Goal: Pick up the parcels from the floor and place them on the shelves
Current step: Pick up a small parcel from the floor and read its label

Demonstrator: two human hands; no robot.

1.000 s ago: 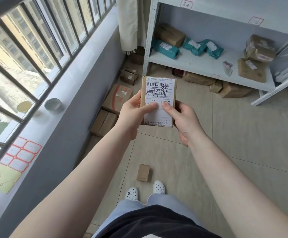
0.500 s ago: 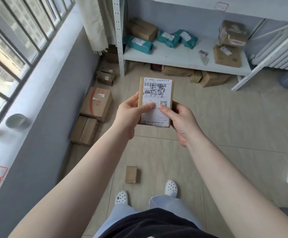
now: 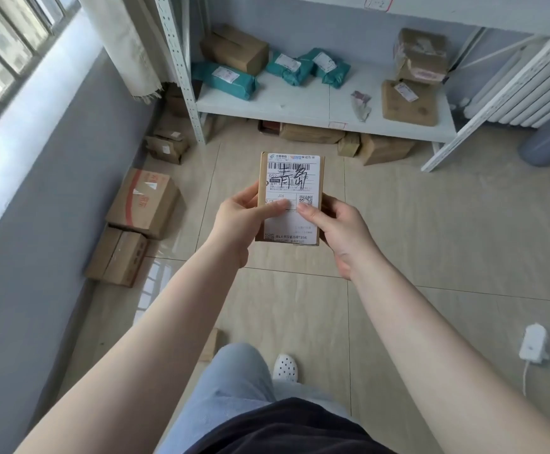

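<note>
Hands are meeting at chest height over the tiled floor [image 3: 431, 240]: the left hand [image 3: 239, 221] and right hand [image 3: 339, 229] are each pinching a small brown parcel [image 3: 290, 198], thumbs lying on its white label, fingers hiding behind it. Handwritten marks are crossing the barcode, but the printed text is too small to read. The parcel is hovering in front of the white shelf [image 3: 300, 106], well apart from it. On that shelf, teal bags [image 3: 224, 78] and brown boxes [image 3: 409, 101] are sitting; more cartons are poking out from under it, mostly hidden. Two cardboard boxes [image 3: 142, 203] are lying on the floor by the grey wall. A small box [image 3: 210, 344] near the feet is mostly covered by the left forearm. One white shoe [image 3: 285, 368] is showing; the other is hiding behind the trouser leg.
</note>
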